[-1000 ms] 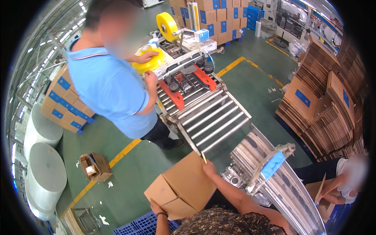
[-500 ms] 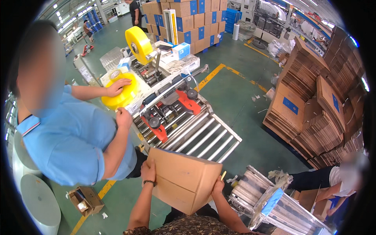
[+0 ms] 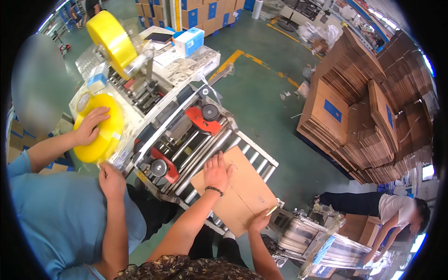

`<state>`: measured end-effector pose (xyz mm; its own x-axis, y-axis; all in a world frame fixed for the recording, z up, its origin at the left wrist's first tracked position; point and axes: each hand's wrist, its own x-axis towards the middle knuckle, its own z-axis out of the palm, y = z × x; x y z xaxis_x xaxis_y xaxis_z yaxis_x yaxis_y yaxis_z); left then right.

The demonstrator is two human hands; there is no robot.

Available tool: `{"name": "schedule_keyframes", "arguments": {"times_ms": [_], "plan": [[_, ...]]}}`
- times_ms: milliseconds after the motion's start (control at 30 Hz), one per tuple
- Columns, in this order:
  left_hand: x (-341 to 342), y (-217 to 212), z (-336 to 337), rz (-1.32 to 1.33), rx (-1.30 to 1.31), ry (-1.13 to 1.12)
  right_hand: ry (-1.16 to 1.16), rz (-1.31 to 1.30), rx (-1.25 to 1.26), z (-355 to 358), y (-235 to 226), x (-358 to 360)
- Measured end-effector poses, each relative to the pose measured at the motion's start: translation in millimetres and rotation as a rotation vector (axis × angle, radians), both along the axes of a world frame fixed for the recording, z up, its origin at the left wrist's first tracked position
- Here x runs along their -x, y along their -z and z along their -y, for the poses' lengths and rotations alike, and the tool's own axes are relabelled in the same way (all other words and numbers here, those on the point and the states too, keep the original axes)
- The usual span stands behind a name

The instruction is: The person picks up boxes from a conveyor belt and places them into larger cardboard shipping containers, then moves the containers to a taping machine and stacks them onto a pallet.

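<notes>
Far left: co-worker (image 3: 60, 210) in blue shirt, one hand on a flat yellow tape roll (image 3: 94, 148); second yellow roll (image 3: 108, 39) mounted upright beyond it. Next, red guides (image 3: 204, 122) above the roller conveyor (image 3: 267, 171). Left hand (image 3: 217, 175): fingers spread, palm down on brown carton (image 3: 242, 196) (dark bracelet (image 3: 214, 190) at the wrist). Carton is over the conveyor's end edge, between its corners; contact with rollers cannot be judged. Right hand (image 3: 260, 221): apart from left, clamped on carton's near right edge, slim yellow stick (image 3: 271, 211) also held. Right: stacked flat cardboard (image 3: 357, 126).
</notes>
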<state>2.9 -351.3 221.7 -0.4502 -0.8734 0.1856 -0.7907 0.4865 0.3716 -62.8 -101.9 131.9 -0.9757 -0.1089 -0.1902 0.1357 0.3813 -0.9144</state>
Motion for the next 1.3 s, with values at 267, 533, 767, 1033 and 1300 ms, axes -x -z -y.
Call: {"name": "schedule_keyframes", "arguments": {"times_ms": [267, 533, 767, 1033, 1300], "plan": [[-62.5, -12.6, 47.6, 0.118, 0.042, 0.617, 0.008, -0.005, -0.219, 126.6, -49.2, -12.6], [-56.0, 48.9, -5.7, 0.173, 0.080, 0.808, -0.557, 0.138, -0.207, 179.3, 77.9, -19.1], [-66.7, -11.6, -29.5, 0.536, 0.354, 0.552, -0.943, -0.057, -0.133, -70.0, -29.2, -118.3], [-66.3, 59.8, -292.7, 0.446, 0.061, 1.468, 0.144, 0.680, -0.728, -479.4, 13.1, -264.1], [-121.3, 103.4, -537.2, 1.015, -0.445, 1.997, 1.195, 0.291, -0.145, -651.2, -88.6, -455.6]]}}
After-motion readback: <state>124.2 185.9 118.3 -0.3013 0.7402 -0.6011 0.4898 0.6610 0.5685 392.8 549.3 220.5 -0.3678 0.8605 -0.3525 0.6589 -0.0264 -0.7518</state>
